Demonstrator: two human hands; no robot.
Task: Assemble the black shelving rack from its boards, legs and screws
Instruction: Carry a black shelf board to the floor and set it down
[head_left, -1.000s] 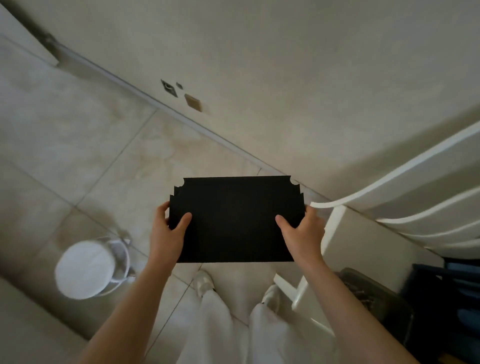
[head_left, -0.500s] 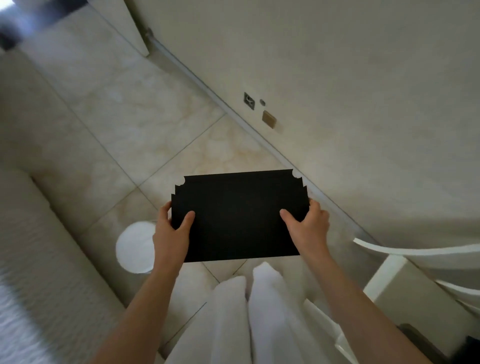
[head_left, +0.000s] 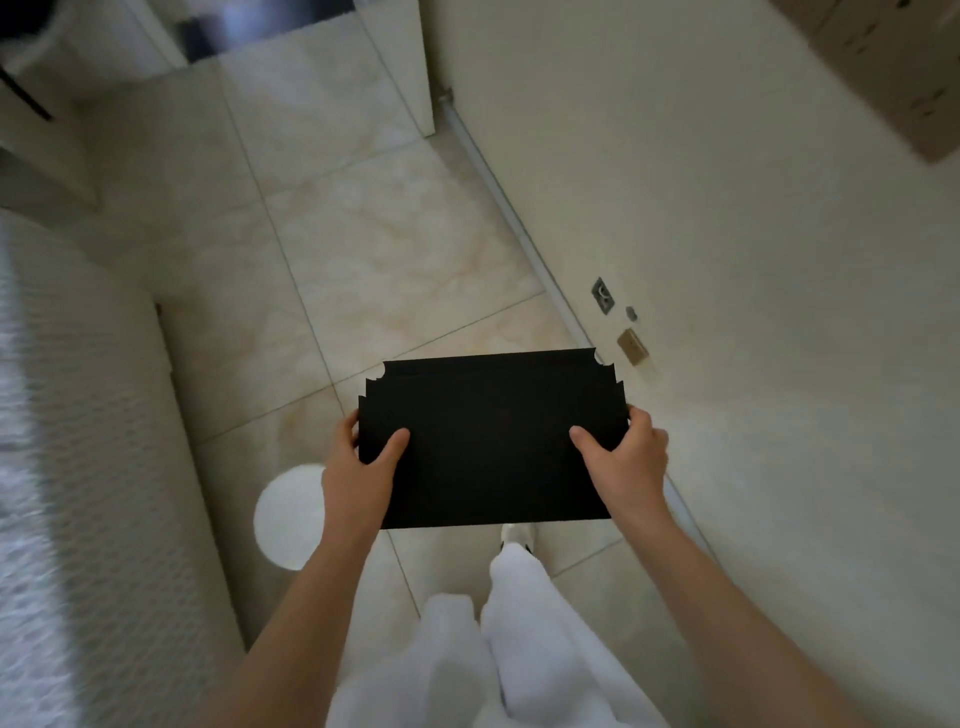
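The left hand (head_left: 358, 467) and the right hand (head_left: 631, 457) grip the short ends of a flat matte black board (head_left: 488, 441) with notched far corners, thumbs on top, fingers clamped underneath, its long axis running left-right above the tiled floor (head_left: 363, 249).

A glossy floor of large cream marbled tiles (head_left: 363, 249) runs up to a plain off-white wall (head_left: 727, 260), with a pale skirting strip (head_left: 519, 218) along the join. Low on that wall sit a dark square socket plate (head_left: 602, 295), a small grey round fitting (head_left: 631, 312) just beside it and a tan square plate (head_left: 632, 346) below. A round white stool top (head_left: 288, 517) stands on the floor near a white textured bedspread (head_left: 78, 467) at the left, a brown cardboard box (head_left: 893, 67) fills the top right corner, and white trouser legs (head_left: 493, 649) and a pale shoe (head_left: 517, 534) show at the bottom.
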